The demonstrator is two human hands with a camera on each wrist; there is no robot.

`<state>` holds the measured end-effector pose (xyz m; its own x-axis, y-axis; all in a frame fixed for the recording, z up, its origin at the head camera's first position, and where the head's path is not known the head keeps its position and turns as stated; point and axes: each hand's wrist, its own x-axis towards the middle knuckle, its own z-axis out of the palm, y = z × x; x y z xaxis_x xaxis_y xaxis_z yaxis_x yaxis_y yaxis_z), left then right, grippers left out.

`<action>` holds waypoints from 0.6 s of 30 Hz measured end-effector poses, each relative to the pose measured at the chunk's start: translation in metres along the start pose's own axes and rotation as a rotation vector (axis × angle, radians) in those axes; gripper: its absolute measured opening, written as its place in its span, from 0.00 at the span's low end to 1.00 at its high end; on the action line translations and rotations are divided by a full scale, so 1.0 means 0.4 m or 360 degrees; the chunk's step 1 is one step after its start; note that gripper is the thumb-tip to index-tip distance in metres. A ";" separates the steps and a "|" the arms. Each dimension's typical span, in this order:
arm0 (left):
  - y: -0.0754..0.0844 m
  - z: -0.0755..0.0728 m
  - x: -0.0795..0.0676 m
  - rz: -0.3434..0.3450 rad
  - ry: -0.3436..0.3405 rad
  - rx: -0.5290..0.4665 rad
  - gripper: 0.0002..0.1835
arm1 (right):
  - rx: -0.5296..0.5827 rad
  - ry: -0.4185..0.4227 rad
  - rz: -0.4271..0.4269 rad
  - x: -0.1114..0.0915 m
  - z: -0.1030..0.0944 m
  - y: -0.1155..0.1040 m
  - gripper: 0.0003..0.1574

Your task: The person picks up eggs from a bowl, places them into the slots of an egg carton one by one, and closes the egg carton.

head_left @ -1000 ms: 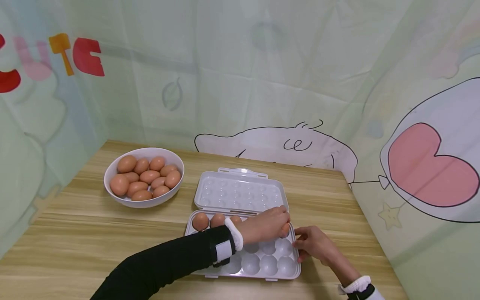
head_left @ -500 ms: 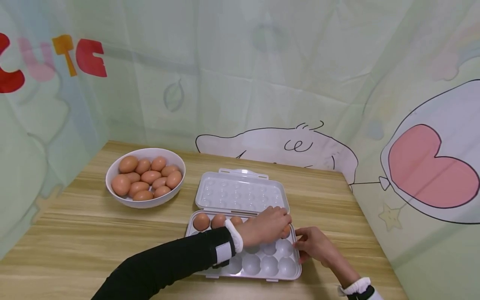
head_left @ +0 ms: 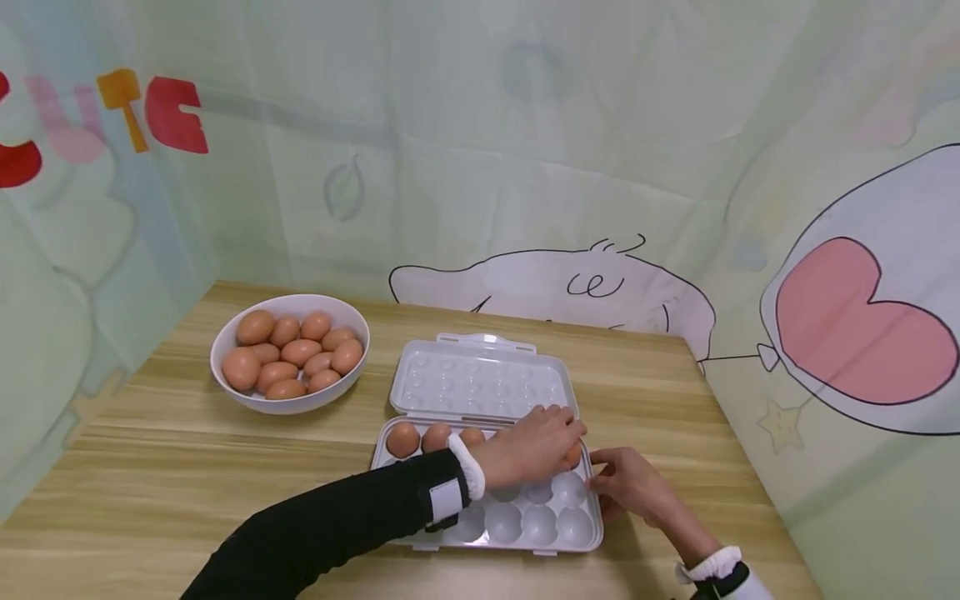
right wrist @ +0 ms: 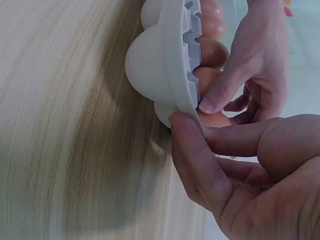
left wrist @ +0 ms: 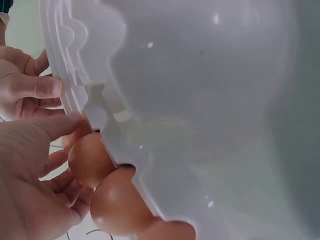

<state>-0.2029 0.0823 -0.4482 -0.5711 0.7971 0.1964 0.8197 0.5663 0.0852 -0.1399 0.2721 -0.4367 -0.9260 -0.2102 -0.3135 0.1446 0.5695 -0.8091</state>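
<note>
My left hand (head_left: 528, 450) reaches across the white egg carton (head_left: 537, 527) and grips a brown egg (head_left: 573, 455) at the right end of its back row. In the right wrist view, the thumb of that left hand (right wrist: 257, 60) lies on the end egg (right wrist: 216, 119), with fingers on its far side. My right hand (head_left: 637, 487) pinches the carton's right edge; the right wrist view shows thumb and fingers on either side of the rim (right wrist: 192, 112). Several eggs (head_left: 402, 439) stand in the same back row, partly hidden by the left hand. Bare cups show in front.
A white bowl (head_left: 288, 406) heaped with several brown eggs (head_left: 300, 352) stands at the back left of the wooden table (head_left: 150, 492). The carton's lid (head_left: 480, 379) lies folded back behind it. A printed curtain (head_left: 465, 150) encloses the table's back and sides.
The left fingers shift slightly over the end egg, and more of the egg shows now. The right hand keeps its hold on the carton's edge. The view tilts a little.
</note>
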 end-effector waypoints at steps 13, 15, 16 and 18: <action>-0.046 -0.075 -0.053 -0.0050 -0.0043 0.0043 0.37 | 0.0042 -0.0026 -0.0042 0.005 0.002 0.009 0.22; -0.053 -0.091 -0.069 -0.0054 -0.0073 0.0027 0.38 | 0.0055 -0.0027 -0.0054 0.003 0.001 0.013 0.22; -0.057 -0.099 -0.077 -0.0059 -0.0089 0.0010 0.38 | 0.0060 -0.0028 -0.0063 0.003 0.000 0.014 0.22; -0.067 -0.113 -0.093 -0.0095 -0.0122 -0.0037 0.38 | 0.0063 -0.0033 -0.0074 0.003 0.000 0.015 0.23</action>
<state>-0.2017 0.0278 -0.4136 -0.6197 0.7763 0.1153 0.7845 0.6089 0.1176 -0.1403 0.2754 -0.4421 -0.9247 -0.2523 -0.2850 0.1158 0.5268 -0.8420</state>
